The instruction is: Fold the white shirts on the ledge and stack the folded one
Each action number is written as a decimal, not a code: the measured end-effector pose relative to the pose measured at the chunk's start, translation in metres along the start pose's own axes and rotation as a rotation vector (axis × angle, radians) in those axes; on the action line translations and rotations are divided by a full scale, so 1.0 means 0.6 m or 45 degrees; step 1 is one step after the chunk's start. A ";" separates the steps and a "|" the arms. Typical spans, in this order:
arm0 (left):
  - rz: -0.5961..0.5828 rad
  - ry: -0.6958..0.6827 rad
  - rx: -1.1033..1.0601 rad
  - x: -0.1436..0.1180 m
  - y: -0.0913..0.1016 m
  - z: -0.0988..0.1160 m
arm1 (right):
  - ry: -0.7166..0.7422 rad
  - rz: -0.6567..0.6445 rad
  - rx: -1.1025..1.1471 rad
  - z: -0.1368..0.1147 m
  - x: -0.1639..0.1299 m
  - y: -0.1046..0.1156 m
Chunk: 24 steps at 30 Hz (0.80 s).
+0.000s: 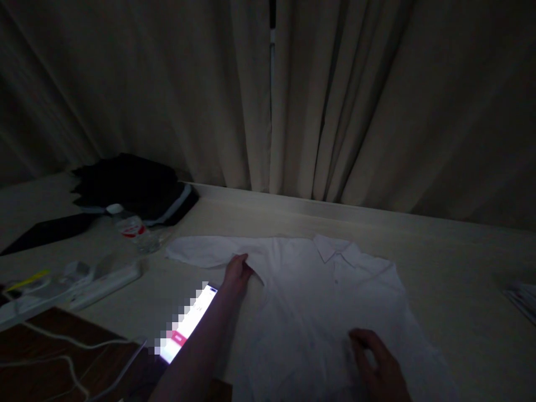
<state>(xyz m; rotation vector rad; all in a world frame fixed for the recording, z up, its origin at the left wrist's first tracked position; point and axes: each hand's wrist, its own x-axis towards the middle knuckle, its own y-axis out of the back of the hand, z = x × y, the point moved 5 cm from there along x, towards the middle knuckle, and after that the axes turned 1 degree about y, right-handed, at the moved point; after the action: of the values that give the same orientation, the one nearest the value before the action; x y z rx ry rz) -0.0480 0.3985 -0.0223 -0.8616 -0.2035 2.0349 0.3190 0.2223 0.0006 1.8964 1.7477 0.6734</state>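
The white shirt lies flat on the table, collar pointing away toward the curtain. The left hand pinches its sleeve edge; the right hand rests on it, fingers spread. A lit phone lies beside.

I am looking at a pale table that is running across the dim scene, its far edge sitting against the curtains. A white polo shirt is lying flat on the middle of it, collar toward the far side. At far left a pile of dark folded clothes is resting on the table, with a small plastic bottle lying just in front of it. Nearer on the left a white power strip is sitting with cables trailing toward me. A lit phone is glowing beside the shirt's left edge. Some papers are showing at the right margin.
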 end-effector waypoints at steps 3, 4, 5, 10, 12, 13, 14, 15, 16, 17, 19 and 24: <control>0.028 -0.070 -0.023 0.018 0.000 0.027 | 0.488 -0.150 0.022 -0.144 0.070 -0.126; 0.048 -0.080 -0.021 0.025 0.002 0.036 | 0.609 -0.186 -0.012 -0.180 0.085 -0.164; 0.068 -0.083 -0.011 0.031 0.004 0.044 | 0.700 -0.227 -0.057 -0.208 0.097 -0.198; 0.087 -0.125 0.103 0.061 -0.001 0.080 | 0.876 -0.343 -0.308 -0.239 0.127 -0.303; 0.064 -0.178 0.131 0.073 -0.015 0.097 | 0.944 -0.342 -0.364 -0.233 0.122 -0.318; 0.051 -0.208 0.136 0.080 -0.023 0.106 | 0.969 -0.332 -0.381 -0.230 0.118 -0.322; 0.037 -0.235 0.137 0.087 -0.033 0.114 | 0.985 -0.322 -0.395 -0.227 0.114 -0.324; 0.025 -0.259 0.135 0.094 -0.044 0.123 | 0.987 -0.318 -0.410 -0.224 0.110 -0.326; 0.015 -0.280 0.134 0.100 -0.056 0.131 | 0.981 -0.319 -0.424 -0.222 0.106 -0.328; 0.005 -0.296 0.135 0.106 -0.068 0.139 | 0.974 -0.329 -0.435 -0.219 0.103 -0.329; -0.019 -0.326 0.141 0.116 -0.093 0.153 | 0.956 -0.354 -0.441 -0.215 0.101 -0.331; -0.168 -0.423 0.185 0.119 -0.168 0.185 | 0.930 -0.435 -0.426 -0.212 0.104 -0.334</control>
<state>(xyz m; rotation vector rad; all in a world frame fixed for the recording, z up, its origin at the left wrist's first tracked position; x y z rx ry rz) -0.0771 0.5336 0.0697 -0.4059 -0.2842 2.0297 0.0882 0.3017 -0.0274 1.1434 2.1237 1.5338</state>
